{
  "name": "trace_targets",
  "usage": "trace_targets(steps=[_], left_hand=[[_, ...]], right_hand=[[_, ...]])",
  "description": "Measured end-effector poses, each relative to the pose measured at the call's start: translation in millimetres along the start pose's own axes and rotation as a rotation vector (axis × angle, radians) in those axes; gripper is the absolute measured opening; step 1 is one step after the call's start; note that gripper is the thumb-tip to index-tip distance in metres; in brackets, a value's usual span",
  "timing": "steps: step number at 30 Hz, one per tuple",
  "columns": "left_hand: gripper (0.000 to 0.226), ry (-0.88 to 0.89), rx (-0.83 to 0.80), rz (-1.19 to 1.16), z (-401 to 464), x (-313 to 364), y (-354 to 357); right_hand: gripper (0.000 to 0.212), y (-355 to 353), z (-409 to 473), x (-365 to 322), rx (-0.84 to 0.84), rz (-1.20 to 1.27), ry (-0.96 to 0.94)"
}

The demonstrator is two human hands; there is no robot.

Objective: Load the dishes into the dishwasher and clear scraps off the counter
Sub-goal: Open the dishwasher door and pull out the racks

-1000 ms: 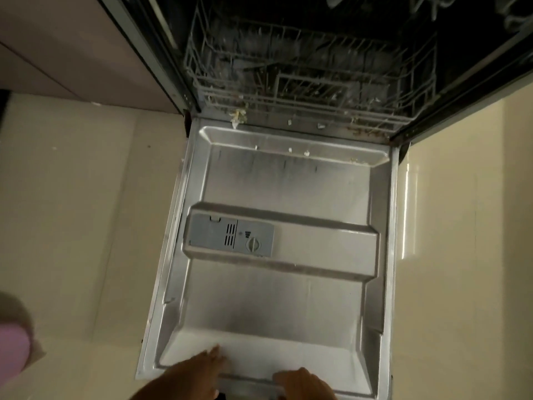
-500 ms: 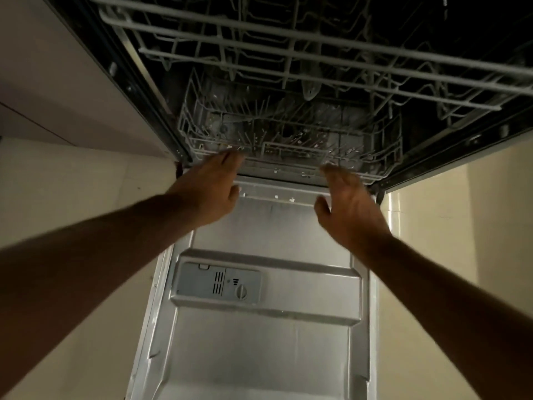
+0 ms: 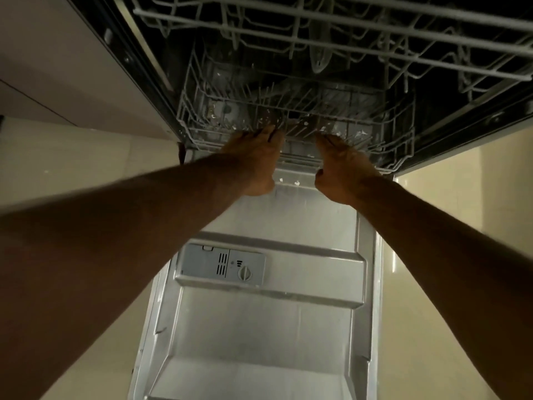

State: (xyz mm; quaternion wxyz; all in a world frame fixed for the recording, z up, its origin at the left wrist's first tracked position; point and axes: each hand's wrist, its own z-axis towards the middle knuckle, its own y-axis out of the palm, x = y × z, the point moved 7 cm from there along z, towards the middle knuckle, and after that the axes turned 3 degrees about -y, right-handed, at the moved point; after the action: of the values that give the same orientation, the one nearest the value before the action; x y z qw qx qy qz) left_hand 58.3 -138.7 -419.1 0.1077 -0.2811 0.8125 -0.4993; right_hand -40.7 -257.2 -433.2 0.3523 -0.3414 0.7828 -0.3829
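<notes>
— What's the setting?
— Pale floor tiles [image 3: 72,168], and the dishwasher door [image 3: 259,327] folded down flat.
— And the hands?
— Left hand [image 3: 253,163] and right hand [image 3: 343,171] both curl over the lower rack's [image 3: 398,140] front rim, apparently gripping it; the fingertips are hidden. The upper rack [image 3: 375,30] sits overhead.

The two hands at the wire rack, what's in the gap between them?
In the head view, between the left hand and right hand: the white wire lower rack's front edge and small white scraps on the grey metal door.
</notes>
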Motion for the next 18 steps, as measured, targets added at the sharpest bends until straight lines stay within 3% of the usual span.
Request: trace_targets(steps=[2,7,18], left_hand=[[0.095,0.012,-0.023,0.037,-18.4,8.9,11.6],[0.123,-0.046,-0.087,0.091,-57.7,24.2,35.1],[0.11,-0.033,-0.231,0.054,-173.4,55.7,94.1]], right_hand=[[0.086,14.9,-18.3,-4.0,-0.039,-0.019,0.013],[0.087,38.2,-56.2,-18.4,-0.001,-0.021,0.036],[0.078,100.5,-174.3,-45.9,-0.061,0.049,0.054]])
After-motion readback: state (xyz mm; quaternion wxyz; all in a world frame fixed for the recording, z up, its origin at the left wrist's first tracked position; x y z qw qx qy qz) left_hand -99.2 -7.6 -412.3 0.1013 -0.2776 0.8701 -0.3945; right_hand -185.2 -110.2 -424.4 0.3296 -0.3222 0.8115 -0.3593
